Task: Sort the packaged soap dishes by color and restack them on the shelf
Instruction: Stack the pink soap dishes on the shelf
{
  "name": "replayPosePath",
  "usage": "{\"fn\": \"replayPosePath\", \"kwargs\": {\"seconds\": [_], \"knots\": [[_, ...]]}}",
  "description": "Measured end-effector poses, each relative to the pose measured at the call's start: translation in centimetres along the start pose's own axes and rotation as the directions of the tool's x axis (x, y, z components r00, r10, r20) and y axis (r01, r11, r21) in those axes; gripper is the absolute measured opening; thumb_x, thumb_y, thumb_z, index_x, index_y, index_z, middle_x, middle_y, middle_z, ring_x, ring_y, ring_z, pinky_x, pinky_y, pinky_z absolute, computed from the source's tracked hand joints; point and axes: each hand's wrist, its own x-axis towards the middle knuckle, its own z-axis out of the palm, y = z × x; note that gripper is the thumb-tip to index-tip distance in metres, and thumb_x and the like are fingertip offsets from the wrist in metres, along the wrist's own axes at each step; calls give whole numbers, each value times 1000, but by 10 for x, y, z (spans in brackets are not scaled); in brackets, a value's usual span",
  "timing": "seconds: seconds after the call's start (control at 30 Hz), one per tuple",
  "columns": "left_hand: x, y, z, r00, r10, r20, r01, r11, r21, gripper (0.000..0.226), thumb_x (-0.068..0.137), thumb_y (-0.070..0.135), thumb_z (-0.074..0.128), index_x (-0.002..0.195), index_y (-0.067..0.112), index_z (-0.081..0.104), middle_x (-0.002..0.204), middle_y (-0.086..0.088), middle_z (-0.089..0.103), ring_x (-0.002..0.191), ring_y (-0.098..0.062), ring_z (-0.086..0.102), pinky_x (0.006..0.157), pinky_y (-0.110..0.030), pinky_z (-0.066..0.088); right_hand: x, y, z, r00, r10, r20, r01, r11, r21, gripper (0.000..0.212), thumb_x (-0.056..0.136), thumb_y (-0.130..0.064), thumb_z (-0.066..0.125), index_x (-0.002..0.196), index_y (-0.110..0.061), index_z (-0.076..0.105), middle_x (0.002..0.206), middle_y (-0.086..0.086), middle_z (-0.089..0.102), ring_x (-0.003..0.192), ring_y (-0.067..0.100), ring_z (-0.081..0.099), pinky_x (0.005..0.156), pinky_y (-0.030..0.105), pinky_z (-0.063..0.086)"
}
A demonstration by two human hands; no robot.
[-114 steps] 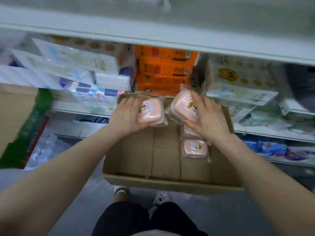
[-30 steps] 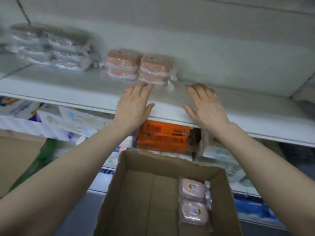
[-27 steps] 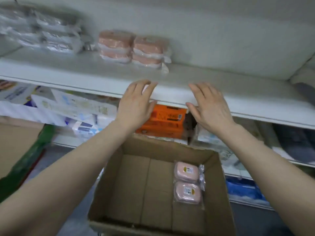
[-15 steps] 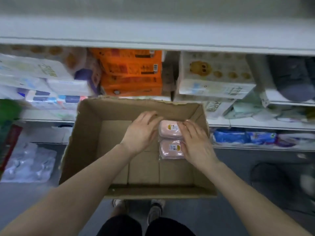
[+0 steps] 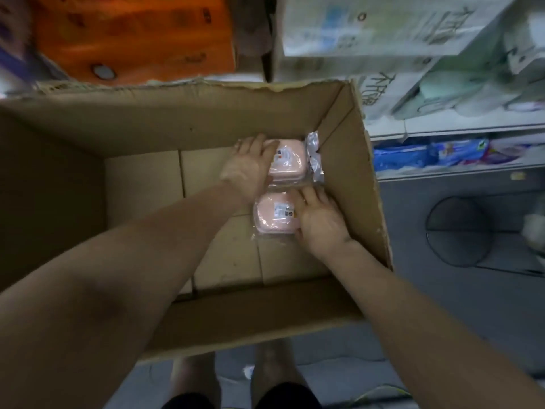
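An open cardboard box [image 5: 206,128] occupies most of the view, its torn far rim lying against the lower shelving. Behind it stand orange packs [image 5: 132,39] at left and white printed packs [image 5: 383,25] at right; blue packets [image 5: 427,156] lie on a lower shelf to the right. A dark wire basket [image 5: 458,231] stands on the grey floor [image 5: 442,320] beside the box's right wall.

Two pink packaged soap dishes lie in the box's far right corner, close against each other. The far soap dish [image 5: 290,160] sits by the right wall, with crinkled clear wrap between it and the cardboard. The left hand [image 5: 249,168] lies over its left side, fingers curled round the far edge. The near soap dish [image 5: 275,214] lies on the box floor; the right hand [image 5: 320,218] holds its right edge, fingers wrapped over the top. Both arms reach down over the near wall.
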Motion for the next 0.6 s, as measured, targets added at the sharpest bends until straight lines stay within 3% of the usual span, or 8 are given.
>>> {"fn": "replayPosePath", "kwargs": {"seconds": [0.2,0.33,0.43,0.5,0.6], "knots": [[-23,-14,-1,993,-112,-44,114,991,67,93,70,49,72,145,17,27,126,-13,41,109,-32,44,91,-41,39,3,-5,6,1000,16,-14,-18,990,-138,61,63,-28,82,118,-15,58,115,12,57,103,33,56,87,42,45],[-81,-52,-6,957,-280,-80,280,960,-14,92,68,53,73,141,17,31,122,-14,45,106,-33,44,93,-43,40,2,-8,-5,994,-8,113,16,998,-68,80,71,-39,77,139,-16,40,131,9,48,119,33,45,105,43,33],[-134,-86,4,901,-425,-83,423,905,-48,88,72,53,70,140,14,32,122,-16,46,102,-33,43,89,-43,38,4,-8,-15,995,10,99,-14,999,41,88,69,-46,76,142,-16,37,131,9,47,117,31,43,103,41,37],[-164,-100,14,809,-583,-74,578,812,-84,91,75,57,66,142,8,28,124,-21,45,102,-38,44,89,-47,37,10,-11,-20,998,30,55,-35,995,88,86,71,-44,75,142,-16,36,129,11,47,116,32,43,102,40,39],[-186,-96,20,559,-828,44,800,524,-292,98,80,54,66,148,8,14,134,-27,32,115,-48,41,97,-53,38,24,-17,-23,998,39,44,-43,995,94,82,76,-49,71,142,-16,36,128,13,48,115,33,46,99,39,39]]}}
